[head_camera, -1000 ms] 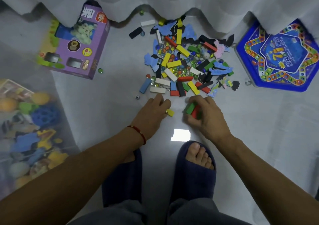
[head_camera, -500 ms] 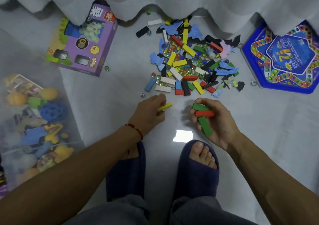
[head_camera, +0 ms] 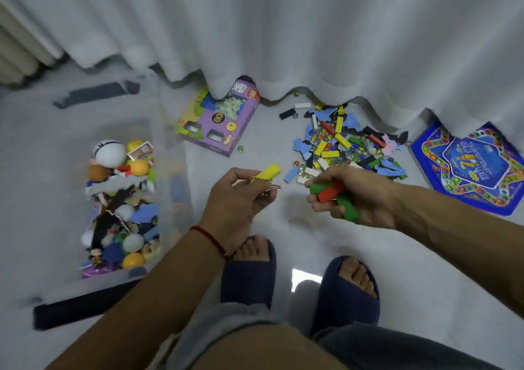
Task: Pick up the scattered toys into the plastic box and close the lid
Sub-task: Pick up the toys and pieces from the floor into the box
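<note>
Grey floor (head_camera: 425, 256), left hand (head_camera: 235, 199) pinching yellow block (head_camera: 269, 171) (fingers curled), right hand (head_camera: 357, 196) clutching green and red blocks (head_camera: 330, 192)

I have one view only, from the head camera, which looks forward and steeply down at the floor (head_camera: 425, 256) from standing or crouched height. The wide lens bends the curtain (head_camera: 283, 29) along the top edge (its hem crosses mid-frame). My own slippers (head_camera: 246, 273) sit at the bottom edge, close under the lens, with no second view to overlap.
</note>
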Available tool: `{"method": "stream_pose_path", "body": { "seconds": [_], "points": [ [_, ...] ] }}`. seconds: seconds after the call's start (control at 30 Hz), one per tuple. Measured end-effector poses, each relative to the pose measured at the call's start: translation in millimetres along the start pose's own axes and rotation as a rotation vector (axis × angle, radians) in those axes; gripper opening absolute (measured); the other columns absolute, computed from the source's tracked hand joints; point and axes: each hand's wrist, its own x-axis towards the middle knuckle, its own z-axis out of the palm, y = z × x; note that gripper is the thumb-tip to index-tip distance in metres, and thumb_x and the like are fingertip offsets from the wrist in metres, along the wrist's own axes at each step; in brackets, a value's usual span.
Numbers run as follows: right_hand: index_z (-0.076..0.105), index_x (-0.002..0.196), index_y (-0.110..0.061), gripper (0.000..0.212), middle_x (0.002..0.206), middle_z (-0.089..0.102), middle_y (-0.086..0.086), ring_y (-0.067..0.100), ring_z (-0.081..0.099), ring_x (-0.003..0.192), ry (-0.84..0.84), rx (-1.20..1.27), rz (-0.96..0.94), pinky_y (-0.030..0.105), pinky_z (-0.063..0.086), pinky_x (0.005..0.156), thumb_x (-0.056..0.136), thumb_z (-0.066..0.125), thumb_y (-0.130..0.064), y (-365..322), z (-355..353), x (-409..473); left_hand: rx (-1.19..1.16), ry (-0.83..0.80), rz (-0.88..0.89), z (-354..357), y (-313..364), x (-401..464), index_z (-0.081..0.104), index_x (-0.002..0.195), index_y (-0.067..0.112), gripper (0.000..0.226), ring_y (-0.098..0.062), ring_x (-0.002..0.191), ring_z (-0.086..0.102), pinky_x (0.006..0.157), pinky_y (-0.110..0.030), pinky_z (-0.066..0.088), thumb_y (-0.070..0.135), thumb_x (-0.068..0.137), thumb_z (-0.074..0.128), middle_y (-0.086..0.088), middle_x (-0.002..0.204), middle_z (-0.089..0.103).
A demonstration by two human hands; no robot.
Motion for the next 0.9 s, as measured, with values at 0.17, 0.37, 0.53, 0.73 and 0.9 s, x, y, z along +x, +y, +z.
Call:
{"method": "stream_pose_path", "body": {
  "seconds": [0.17, 0.37, 0.53, 0.73, 0.9],
  "points": [
    [0.060, 0.111, -0.005, 0.019, 0.088, 0.063, 0.014, 0.017, 0.061, 0.062, -0.224, -0.475, -0.041, 0.018, 0.037, 0.038, 0.101, 0.049, -0.017, -56.2, 110.9, -45.2, -0.091, 0.221, 0.214, -83.5, 73.6, -57.3, 0.060, 0.098, 0.001, 0.007, -0.019, 0.083, 0.063, 0.071, -0.022, 0.054, 0.001, 0.091, 0.058, -0.009, 0.087, 0.068],
    [0.052, 0.115, -0.004, 0.020, 0.102, 0.059, 0.014, 0.024, 0.065, 0.077, -0.350, -0.437, -0.184, 0.037, 0.062, 0.074, 0.102, 0.048, -0.019, -65.1, 266.0, -32.6, -0.068, 0.445, 0.178, -157.7, 107.4, -97.8, 0.056, 0.102, 0.007, 0.011, -0.013, 0.084, 0.068, 0.079, -0.030, 0.056, 0.015, 0.097, 0.052, -0.015, 0.103, 0.063],
    [0.052, 0.133, -0.012, 0.042, 0.130, 0.052, 0.013, 0.030, 0.056, 0.114, -0.262, -0.814, -0.282, 0.053, 0.051, 0.099, 0.098, 0.054, -0.036, -74.9, 260.2, -21.6, 0.158, 0.412, 0.271, -151.0, 117.1, -108.5, 0.060, 0.105, 0.011, 0.021, -0.018, 0.092, 0.060, 0.099, -0.050, 0.047, 0.027, 0.096, 0.050, -0.014, 0.112, 0.059],
    [0.065, 0.116, -0.010, 0.026, 0.114, 0.066, 0.011, 0.027, 0.064, 0.105, 0.181, -1.003, -0.360, 0.046, 0.057, 0.090, 0.099, 0.056, -0.028, -103.6, 84.5, -24.6, 0.362, 0.210, 0.380, -77.0, 96.7, -78.1, 0.064, 0.116, 0.024, 0.040, -0.013, 0.103, 0.061, 0.095, -0.038, 0.051, 0.024, 0.077, 0.054, 0.005, 0.108, 0.063],
    [0.063, 0.114, -0.007, 0.025, 0.112, 0.064, 0.014, 0.030, 0.066, 0.096, 0.438, -1.208, -0.093, 0.037, 0.059, 0.071, 0.100, 0.051, -0.023, -60.3, -53.9, -13.8, 0.468, 0.010, 0.165, -8.9, 48.4, -16.0, 0.064, 0.113, 0.026, 0.038, -0.016, 0.109, 0.058, 0.099, -0.044, 0.049, 0.022, 0.076, 0.060, -0.001, 0.117, 0.061]
  ]
}}
